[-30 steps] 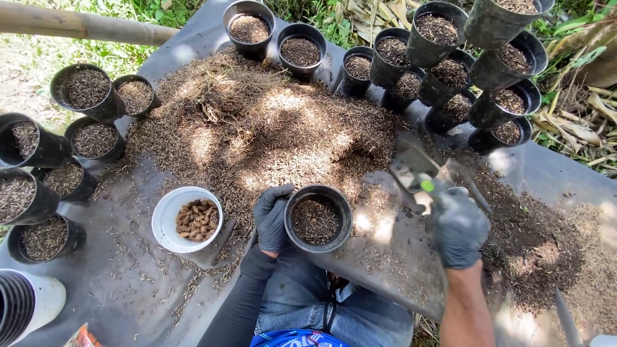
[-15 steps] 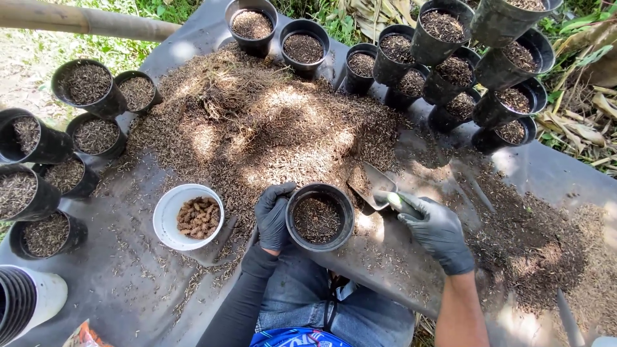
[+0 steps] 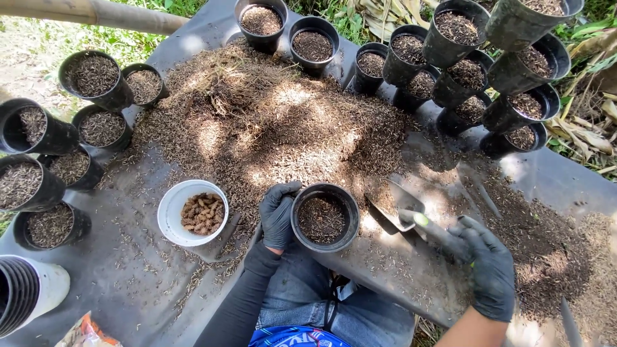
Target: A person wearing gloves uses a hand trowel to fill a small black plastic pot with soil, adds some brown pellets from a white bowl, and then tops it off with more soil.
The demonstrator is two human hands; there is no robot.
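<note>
At far left, a stack of empty black pots [image 3: 18, 302] lies on its side beside a cluster of filled pots [image 3: 61, 138] on a dark sheet [image 3: 128, 283] spread over the ground. Just right of them sits a white bowl [image 3: 172, 215] holding small brown lumps [image 3: 202, 213], near the edge of a broad heap of husky brown mix [image 3: 270, 122] dappled with sunlight. At centre, the left hand [image 3: 278, 215], in a black glove, is closed around the side of a black pot [image 3: 324, 217], fingers curled over the rim; the pot stands upright on the sheet just in front of the person's knees and is filled nearly to the rim with the same dark mix. Just right of the pot, a trowel [image 3: 393, 209] rests low with its blade pointing toward the pot, tip near the rim but apart from it. The gloved right hand [image 3: 488, 270] is wrapped shut around the trowel's handle, at lower right. Beyond it, at upper right, more filled pots [image 3: 463, 58] crowd together, some leaning on others, next to grass and dry leaves [image 3: 591, 122].
</note>
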